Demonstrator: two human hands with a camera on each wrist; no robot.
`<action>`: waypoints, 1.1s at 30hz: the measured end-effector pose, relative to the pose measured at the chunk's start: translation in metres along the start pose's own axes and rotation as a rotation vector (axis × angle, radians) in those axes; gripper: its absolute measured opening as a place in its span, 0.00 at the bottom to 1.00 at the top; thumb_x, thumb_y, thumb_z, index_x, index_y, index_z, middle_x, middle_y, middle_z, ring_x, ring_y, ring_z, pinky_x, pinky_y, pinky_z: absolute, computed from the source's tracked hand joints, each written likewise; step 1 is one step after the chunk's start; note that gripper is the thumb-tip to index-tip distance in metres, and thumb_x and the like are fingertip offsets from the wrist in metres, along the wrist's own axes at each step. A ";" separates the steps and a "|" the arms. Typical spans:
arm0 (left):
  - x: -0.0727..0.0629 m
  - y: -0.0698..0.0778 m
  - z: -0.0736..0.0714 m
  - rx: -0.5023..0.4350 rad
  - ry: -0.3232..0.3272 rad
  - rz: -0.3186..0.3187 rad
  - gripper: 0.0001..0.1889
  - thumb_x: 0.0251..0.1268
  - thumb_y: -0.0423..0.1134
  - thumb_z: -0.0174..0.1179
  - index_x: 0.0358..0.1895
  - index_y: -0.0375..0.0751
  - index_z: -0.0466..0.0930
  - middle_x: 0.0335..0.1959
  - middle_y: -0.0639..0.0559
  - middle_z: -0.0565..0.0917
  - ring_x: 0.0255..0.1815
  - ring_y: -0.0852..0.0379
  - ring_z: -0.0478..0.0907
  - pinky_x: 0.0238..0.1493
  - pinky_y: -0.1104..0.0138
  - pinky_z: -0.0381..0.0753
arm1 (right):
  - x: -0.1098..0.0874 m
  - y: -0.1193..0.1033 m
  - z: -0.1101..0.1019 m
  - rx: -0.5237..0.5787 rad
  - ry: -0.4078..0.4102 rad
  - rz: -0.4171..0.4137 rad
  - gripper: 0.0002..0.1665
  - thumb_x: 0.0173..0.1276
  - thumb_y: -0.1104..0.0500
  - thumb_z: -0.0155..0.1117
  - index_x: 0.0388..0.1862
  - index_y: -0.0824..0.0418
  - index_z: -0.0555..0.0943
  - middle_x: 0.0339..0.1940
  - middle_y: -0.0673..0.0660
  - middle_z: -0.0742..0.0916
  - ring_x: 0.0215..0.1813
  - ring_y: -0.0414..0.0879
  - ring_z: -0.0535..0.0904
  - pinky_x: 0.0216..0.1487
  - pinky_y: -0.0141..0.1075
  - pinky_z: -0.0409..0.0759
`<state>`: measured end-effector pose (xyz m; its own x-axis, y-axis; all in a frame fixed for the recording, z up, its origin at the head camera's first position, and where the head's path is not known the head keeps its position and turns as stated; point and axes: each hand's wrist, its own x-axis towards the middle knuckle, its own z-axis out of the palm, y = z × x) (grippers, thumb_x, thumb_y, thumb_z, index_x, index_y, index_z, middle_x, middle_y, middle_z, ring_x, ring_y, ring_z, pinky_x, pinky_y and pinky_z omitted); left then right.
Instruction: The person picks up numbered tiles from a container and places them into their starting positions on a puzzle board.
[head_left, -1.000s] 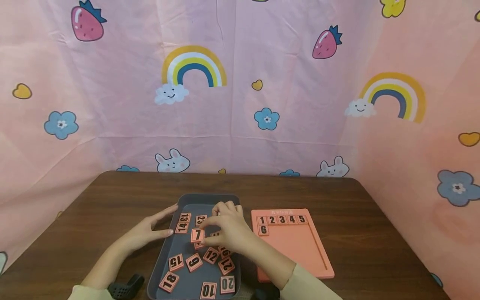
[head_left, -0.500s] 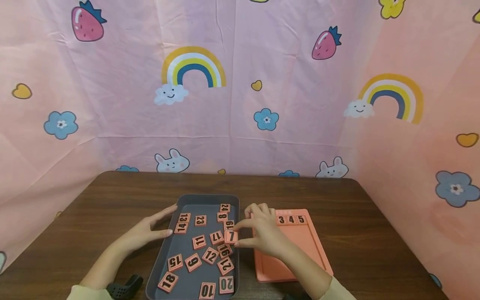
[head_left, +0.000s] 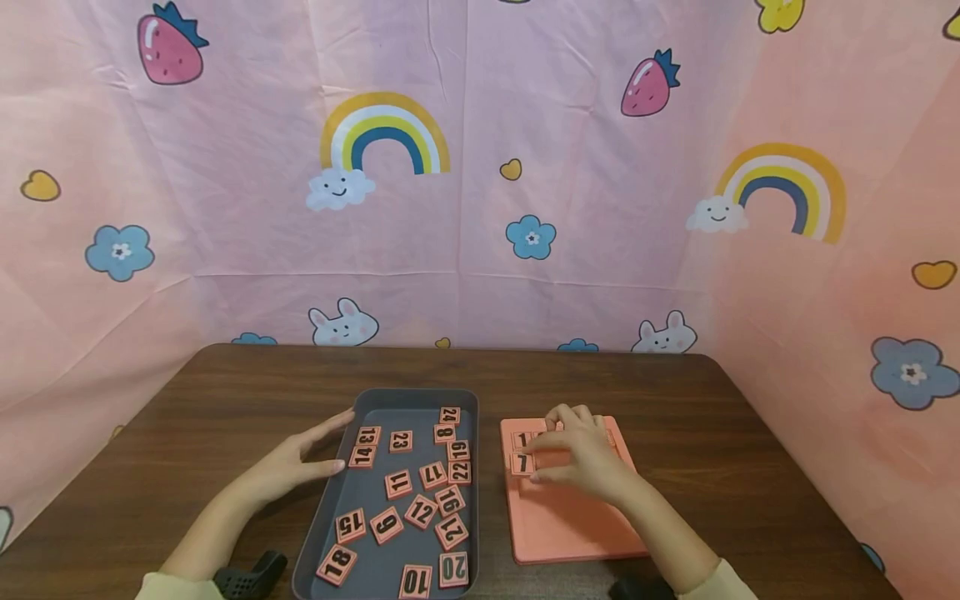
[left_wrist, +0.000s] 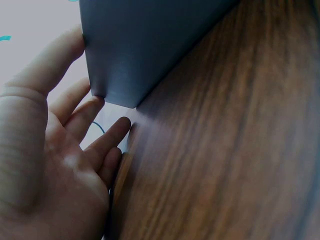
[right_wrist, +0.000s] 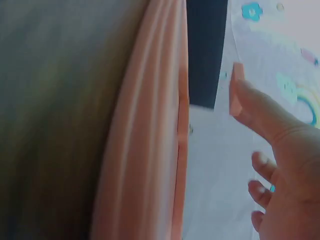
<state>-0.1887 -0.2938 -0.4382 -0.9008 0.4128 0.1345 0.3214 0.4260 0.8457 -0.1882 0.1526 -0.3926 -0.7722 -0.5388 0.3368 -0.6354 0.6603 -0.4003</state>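
Between thumb and fingertip, my right hand [head_left: 588, 460] pinches a number tile marked 7 [head_left: 522, 464]. It is over the left side of the pink number board [head_left: 566, 529]; the right wrist view shows the tile [right_wrist: 236, 92] raised off the board's face. On the board's top row the 1 tile [head_left: 522, 440] shows, while my fingers hide most of the others. My left hand [head_left: 294, 465], fingers extended, rests its fingertips against the outer left wall of the dark grey tray [head_left: 416, 398]. In the left wrist view the fingertips meet the tray wall [left_wrist: 145, 45].
Several loose number tiles lie in the tray, some turned sideways or upside down, such as the 12 tile [head_left: 421, 511] and 20 tile [head_left: 453, 569]. A narrow strip of the brown table [head_left: 491, 500] separates tray and board. A patterned cloth [head_left: 480, 308] hangs behind the table.
My right hand has carried the 7 tile rightward from above the tray to over the board's second row, now covering where the 6 tile showed. The left hand has stayed at the tray.
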 end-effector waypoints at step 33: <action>0.002 0.000 0.000 -0.001 0.001 -0.019 0.35 0.65 0.38 0.62 0.74 0.46 0.59 0.74 0.40 0.57 0.72 0.31 0.48 0.60 0.31 0.51 | -0.011 0.054 0.010 -0.007 0.036 0.069 0.15 0.48 0.49 0.80 0.37 0.43 0.89 0.37 0.43 0.73 0.43 0.44 0.63 0.43 0.45 0.53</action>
<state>-0.1905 -0.2932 -0.4383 -0.9069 0.4041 0.1191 0.3043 0.4329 0.8485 -0.2141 0.1887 -0.4259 -0.8131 -0.4731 0.3391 -0.5808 0.6987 -0.4177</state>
